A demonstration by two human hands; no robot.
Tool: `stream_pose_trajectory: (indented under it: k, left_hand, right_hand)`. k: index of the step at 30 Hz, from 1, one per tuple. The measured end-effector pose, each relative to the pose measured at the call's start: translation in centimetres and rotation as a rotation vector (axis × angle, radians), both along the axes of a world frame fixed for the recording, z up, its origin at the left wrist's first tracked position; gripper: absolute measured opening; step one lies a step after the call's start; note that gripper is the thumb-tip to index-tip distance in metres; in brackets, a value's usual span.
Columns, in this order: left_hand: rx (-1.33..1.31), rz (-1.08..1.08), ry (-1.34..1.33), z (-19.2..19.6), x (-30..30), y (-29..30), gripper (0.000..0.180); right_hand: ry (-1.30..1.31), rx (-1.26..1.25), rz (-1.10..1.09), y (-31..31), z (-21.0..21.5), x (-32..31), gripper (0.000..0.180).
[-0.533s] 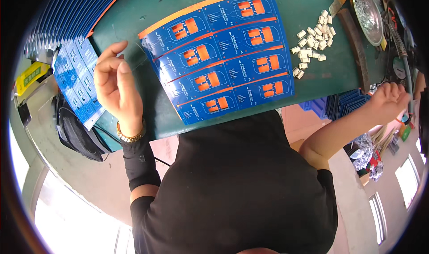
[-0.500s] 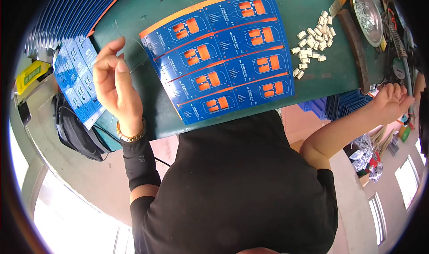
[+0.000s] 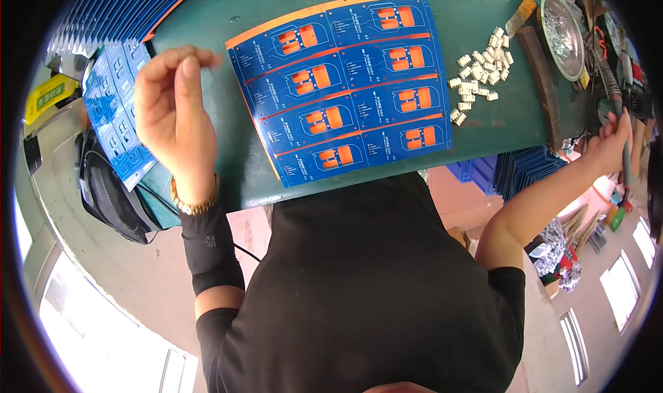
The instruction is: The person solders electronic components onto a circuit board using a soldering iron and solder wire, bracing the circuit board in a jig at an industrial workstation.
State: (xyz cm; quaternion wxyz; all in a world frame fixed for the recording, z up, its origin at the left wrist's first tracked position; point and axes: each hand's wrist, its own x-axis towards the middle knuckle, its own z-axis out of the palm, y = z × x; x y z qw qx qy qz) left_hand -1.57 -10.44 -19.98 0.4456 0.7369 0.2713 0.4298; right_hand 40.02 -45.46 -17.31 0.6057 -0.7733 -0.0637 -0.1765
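Note:
My left hand [image 3: 178, 120] is raised over the left of the green table, thumb and fingertips pinched together. Whatever the pinch holds is too fine and blurred to make out. At the far right my right hand [image 3: 608, 146] closes around the grey handle of a soldering iron [image 3: 626, 164], whose upper part lies along a coiled metal holder [image 3: 609, 81]. Between the hands lies a panel of blue circuit boards [image 3: 378, 106], with orange showing through its cut-outs and along its edges. Loose white connectors [image 3: 476, 74] are heaped right of the panel.
Left of my left hand are another blue board panel [image 3: 119, 113] and a black mesh-covered object [image 3: 114, 193]. Ribbed blue boards [image 3: 128, 6] stand at the far left. A metal bowl [image 3: 561, 37] and a dark curved bar [image 3: 540, 82] sit on the right. The table edge [image 3: 255, 205] runs before me.
My left hand has drawn its fingertips together into a pinch. My right hand has moved slightly inward and closed on the soldering iron handle. The whole view has shifted a little.

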Motion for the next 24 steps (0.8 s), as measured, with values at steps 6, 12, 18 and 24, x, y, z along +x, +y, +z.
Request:
stream_pose_trajectory:
  k: [6, 12, 18, 24]
  left_hand:
    - [-0.063, -0.148, 0.212, 3.8, -0.8, -4.7, 0.014]
    - [-0.159, -0.256, 0.321, 5.2, -1.7, -7.5, 0.014]
    - [0.127, -0.3, 0.292, 4.0, 0.2, -8.5, 0.02]
    - [0.405, -0.373, 0.57, 1.8, 0.7, -9.0, 0.026]
  right_hand:
    - [-0.435, 0.051, -0.052, 1.2, 1.3, -8.9, 0.022]
    - [-0.499, 0.046, 0.208, 2.0, -2.8, -17.8, 0.029]
    - [-0.347, 0.073, 0.535, 3.7, -4.1, -23.2, 0.026]
    - [-0.123, 0.094, 0.942, 4.7, -2.7, -25.1, 0.021]
